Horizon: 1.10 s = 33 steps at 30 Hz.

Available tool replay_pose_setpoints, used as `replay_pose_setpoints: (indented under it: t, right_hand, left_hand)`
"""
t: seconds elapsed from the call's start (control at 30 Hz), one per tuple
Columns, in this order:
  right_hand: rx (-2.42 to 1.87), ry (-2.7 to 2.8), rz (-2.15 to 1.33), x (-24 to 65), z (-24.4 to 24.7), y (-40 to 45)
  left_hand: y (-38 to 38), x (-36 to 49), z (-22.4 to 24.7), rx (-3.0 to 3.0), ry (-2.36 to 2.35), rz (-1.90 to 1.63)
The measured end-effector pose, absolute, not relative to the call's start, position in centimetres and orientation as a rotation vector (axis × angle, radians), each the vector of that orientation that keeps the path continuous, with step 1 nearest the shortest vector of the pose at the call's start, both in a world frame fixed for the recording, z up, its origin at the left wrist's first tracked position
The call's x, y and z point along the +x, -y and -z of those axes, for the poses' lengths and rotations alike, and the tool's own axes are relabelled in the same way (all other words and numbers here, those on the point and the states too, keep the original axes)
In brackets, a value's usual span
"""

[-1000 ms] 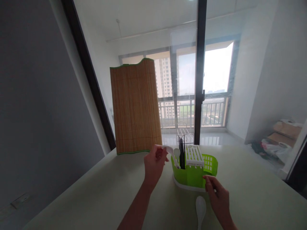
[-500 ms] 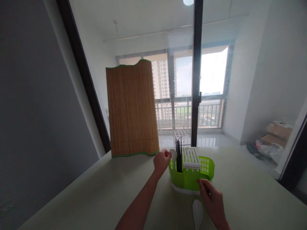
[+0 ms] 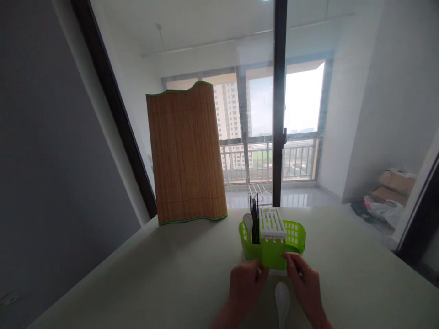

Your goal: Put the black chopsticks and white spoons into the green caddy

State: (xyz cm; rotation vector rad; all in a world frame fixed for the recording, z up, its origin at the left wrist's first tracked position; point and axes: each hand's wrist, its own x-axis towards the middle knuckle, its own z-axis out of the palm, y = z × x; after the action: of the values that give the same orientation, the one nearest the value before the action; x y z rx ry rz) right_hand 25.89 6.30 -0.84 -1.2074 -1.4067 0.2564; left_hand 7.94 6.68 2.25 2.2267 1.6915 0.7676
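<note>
A green cutlery holder (image 3: 273,256) with a white slotted top (image 3: 272,224) stands upright on the table. A white spoon (image 3: 247,225) leans in its left compartment beside several black chopsticks (image 3: 254,224). My left hand (image 3: 247,279), slightly blurred, is at the holder's lower front left; its fingers are partly hidden and I cannot tell their grip. My right hand (image 3: 303,274) is closed in a pinch at the holder's front right edge. Between my wrists a second white spoon (image 3: 282,301) lies on the table, in front of the holder.
The pale table (image 3: 171,274) runs up to a glass sliding door with a dark frame (image 3: 280,114). A bamboo mat (image 3: 187,155) with green edging stands at the back left. Beyond the glass are a wire rack (image 3: 259,192) and some bags and boxes (image 3: 391,196).
My left hand has left the spoon in the holder and moved down and right to the holder's front. The right hand stays at the front right edge. The view has shifted slightly.
</note>
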Motion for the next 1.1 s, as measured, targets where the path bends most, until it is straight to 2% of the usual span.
replay_pose_setpoints:
  t: [0.17, 0.43, 0.73, 0.87, 1.0, 1.1]
  right_hand:
    - [-1.195, 1.493, -0.274, 25.3, 1.1, -6.3]
    - [-1.140, 1.647, -0.247, 24.8, 2.5, -6.9]
    - [-1.151, 1.683, -0.332, 23.9, 2.5, -6.5]
    - [-1.099, 1.879, -0.478, 22.4, 2.9, -5.9]
    - [-1.074, 2.000, -0.584, 20.8, 3.5, -5.4]
    - [-1.072, 2.038, -0.628, 20.2, 3.8, -5.3]
  left_hand:
    - [-5.1, 10.6, 1.9, 2.184, -1.679, -0.571]
    - [-6.0, 13.3, 2.5, 2.209, -1.588, -0.542]
    - [-5.3, 7.8, -2.0, 1.971, -1.705, -1.214]
    - [-4.8, 6.4, -2.2, 2.039, -1.669, -1.499]
    - [-4.4, 5.8, -1.1, 2.161, -1.634, -1.630]
    - [-3.9, 5.3, -1.0, 2.279, -1.647, -1.602]
